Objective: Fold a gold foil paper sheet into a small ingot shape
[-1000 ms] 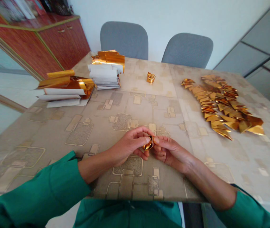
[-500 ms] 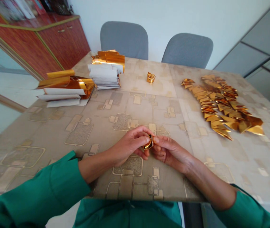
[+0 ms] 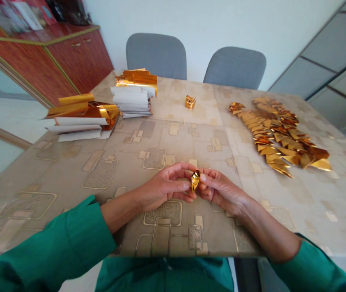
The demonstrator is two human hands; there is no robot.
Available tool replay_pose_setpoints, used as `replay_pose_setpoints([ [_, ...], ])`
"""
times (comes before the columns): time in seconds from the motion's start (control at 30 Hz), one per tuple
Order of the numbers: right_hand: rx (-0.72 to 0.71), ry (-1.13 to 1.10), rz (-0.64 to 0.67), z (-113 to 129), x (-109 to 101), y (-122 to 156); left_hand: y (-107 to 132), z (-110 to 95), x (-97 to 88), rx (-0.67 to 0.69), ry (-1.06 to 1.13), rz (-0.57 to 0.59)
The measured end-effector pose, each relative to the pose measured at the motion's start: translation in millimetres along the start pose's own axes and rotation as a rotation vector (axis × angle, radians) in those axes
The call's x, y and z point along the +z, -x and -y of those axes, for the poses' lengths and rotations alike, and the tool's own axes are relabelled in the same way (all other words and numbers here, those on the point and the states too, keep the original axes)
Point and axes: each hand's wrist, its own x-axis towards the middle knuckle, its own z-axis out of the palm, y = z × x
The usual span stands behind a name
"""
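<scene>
A small folded gold foil piece (image 3: 195, 180) is pinched between both my hands just above the table's near edge. My left hand (image 3: 163, 186) grips its left side with thumb and fingers closed. My right hand (image 3: 221, 190) holds its right side, fingers curled. Both sleeves are green. A heap of folded gold pieces (image 3: 279, 136) lies in rows on the right of the table (image 3: 69, 178). One small folded gold shape (image 3: 190, 101) stands alone at the far middle.
Two stacks of gold and white paper sheets (image 3: 83, 117) (image 3: 134, 93) lie at the far left. Two grey chairs (image 3: 156, 56) (image 3: 235, 67) stand behind the table. A red-brown cabinet (image 3: 60, 56) is at the back left.
The gold piece has been turned upright between my fingertips, and both hands shifted slightly. The camera view tilted a little downward.
</scene>
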Motion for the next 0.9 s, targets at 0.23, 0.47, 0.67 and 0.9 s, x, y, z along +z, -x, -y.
replay_pose_setpoints([
  [0.23, -0.009, 0.009, 0.004, -2.7, -2.1, -1.8, -1.4, 1.4, -4.6, 0.008, 0.021, -0.009],
  [0.47, 0.024, 0.028, 0.045, -2.3, -0.7, -3.2, 1.1, -0.1, 1.1, 0.042, 0.001, 0.016],
  [0.67, 0.034, 0.036, 0.019, -3.2, 1.1, -4.4, 3.9, -2.3, 10.8, 0.0, -0.135, -0.113],
  [0.9, 0.015, 0.074, 0.028, -6.9, 0.8, -6.2, 3.9, -3.3, 18.5, 0.007, -0.153, -0.176],
])
